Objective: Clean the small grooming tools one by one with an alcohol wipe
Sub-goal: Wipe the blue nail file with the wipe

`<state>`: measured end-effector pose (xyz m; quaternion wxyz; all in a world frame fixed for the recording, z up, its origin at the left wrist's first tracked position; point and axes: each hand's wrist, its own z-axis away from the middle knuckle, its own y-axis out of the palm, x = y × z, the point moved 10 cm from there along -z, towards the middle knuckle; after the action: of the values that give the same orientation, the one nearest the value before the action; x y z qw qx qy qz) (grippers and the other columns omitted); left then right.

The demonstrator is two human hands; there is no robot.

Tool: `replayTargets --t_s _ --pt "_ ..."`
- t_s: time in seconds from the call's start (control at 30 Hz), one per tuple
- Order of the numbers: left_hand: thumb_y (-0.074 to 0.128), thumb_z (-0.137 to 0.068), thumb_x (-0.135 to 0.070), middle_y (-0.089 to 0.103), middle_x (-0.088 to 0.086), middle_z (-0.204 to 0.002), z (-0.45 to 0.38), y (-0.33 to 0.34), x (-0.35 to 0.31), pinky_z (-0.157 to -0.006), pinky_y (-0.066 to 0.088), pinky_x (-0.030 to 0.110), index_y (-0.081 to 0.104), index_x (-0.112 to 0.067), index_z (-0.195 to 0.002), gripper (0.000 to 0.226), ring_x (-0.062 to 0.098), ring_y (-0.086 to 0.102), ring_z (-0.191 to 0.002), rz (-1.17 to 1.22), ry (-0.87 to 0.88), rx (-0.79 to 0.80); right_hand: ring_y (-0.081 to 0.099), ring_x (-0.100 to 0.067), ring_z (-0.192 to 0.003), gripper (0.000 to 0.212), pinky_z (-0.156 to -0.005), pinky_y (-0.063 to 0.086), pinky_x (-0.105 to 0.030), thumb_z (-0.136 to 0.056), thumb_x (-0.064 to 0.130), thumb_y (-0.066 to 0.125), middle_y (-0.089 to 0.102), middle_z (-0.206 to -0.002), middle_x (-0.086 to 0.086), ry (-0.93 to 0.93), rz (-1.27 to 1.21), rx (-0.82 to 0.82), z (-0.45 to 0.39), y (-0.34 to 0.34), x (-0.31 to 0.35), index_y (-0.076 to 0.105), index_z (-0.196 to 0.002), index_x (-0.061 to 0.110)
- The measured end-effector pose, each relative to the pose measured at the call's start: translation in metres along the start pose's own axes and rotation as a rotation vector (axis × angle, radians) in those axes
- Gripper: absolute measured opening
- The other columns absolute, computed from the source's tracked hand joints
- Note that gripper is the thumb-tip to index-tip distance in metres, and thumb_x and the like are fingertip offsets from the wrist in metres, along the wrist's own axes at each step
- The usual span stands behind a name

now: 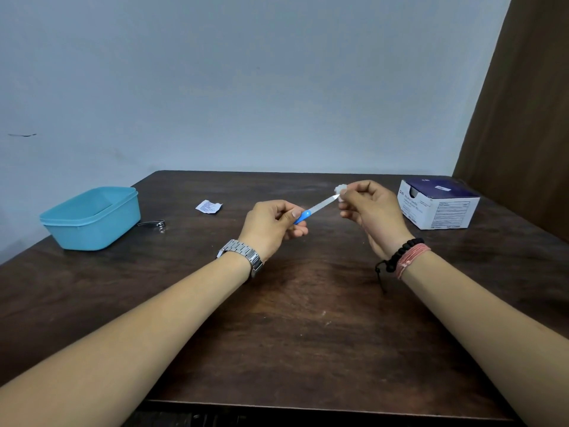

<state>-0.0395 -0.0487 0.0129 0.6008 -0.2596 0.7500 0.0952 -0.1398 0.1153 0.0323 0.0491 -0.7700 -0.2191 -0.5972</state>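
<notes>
Left hand (271, 228) pinches blue-handled metal nail file (314, 208) above mid dark wooden table (292, 318); right hand (369, 208) grips crumpled white alcohol wipe (339, 189) round its tip. Best drawn full-length, turning file, both faces.

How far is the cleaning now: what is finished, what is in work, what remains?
Done: one wipe is unpacked; its torn wrapper lies on the table. In hand: the left hand holds the blue-handled nail file while the right hand pinches the alcohol wipe at its metal tip. Left: probably the nail clipper beside the teal container; whether it is already cleaned cannot be told.
</notes>
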Motion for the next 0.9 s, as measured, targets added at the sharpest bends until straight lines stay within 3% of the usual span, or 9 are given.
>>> replayTargets --t_s 0.1,0.3,0.43,0.57,0.9 --pt "0.052 -0.097 -0.006 0.07 0.007 -0.082 -0.001 -0.006 0.004 -0.079 0.058 0.028 0.069 -0.018 -0.085 0.024 0.019 0.072 -0.072 -0.012 -0.015 -0.043 0.061 -0.011 -0.06 0.013 -0.059 0.052 -0.023 -0.089 0.008 0.068 0.064 -0.073 -0.005 -0.122 0.115 -0.048 -0.002 -0.008 0.014 0.059 -0.082 0.013" --pt "0.055 -0.094 0.001 0.07 0.009 -0.085 -0.002 -0.002 0.007 -0.078 0.058 0.026 0.07 -0.011 -0.091 0.02 0.019 0.071 -0.077 0.021 -0.024 -0.027 0.058 -0.013 -0.049 0.015 -0.043 0.045 -0.023 -0.088 0.021 0.071 0.067 -0.06 -0.004 -0.254 0.474 0.183 0.019 0.033 0.022 0.062 -0.084 0.011" --pt "0.06 -0.091 -0.001 0.072 0.01 -0.084 0.001 0.008 0.005 -0.075 0.058 0.026 0.071 -0.009 -0.094 0.013 0.017 0.071 -0.077 0.02 -0.003 0.039 0.061 -0.012 -0.047 0.013 -0.042 0.044 -0.02 -0.087 0.018 0.07 0.069 -0.059 -0.004 -0.279 0.654 0.228 0.026 0.043 0.014 0.062 -0.081 0.01" --pt "0.062 -0.091 -0.004 0.073 0.011 -0.085 0.002 0.013 0.003 -0.078 0.058 0.029 0.071 -0.015 -0.09 0.015 0.019 0.072 -0.079 0.022 0.01 0.071 0.062 -0.011 -0.045 0.015 -0.043 0.041 -0.014 -0.087 0.017 0.07 0.068 -0.057 -0.003 -0.281 0.683 0.193 0.022 0.039 0.013 0.061 -0.078 0.01" --pt "0.064 -0.09 -0.007 0.074 0.008 -0.085 0.002 0.011 0.004 -0.084 0.057 0.036 0.072 -0.018 -0.091 0.014 0.022 0.073 -0.084 0.013 0.002 0.077 0.061 -0.01 -0.045 0.013 -0.043 0.04 -0.013 -0.087 0.016 0.069 0.069 -0.057 -0.003 -0.252 0.651 0.129 0.015 0.027 0.013 0.061 -0.078 0.01"
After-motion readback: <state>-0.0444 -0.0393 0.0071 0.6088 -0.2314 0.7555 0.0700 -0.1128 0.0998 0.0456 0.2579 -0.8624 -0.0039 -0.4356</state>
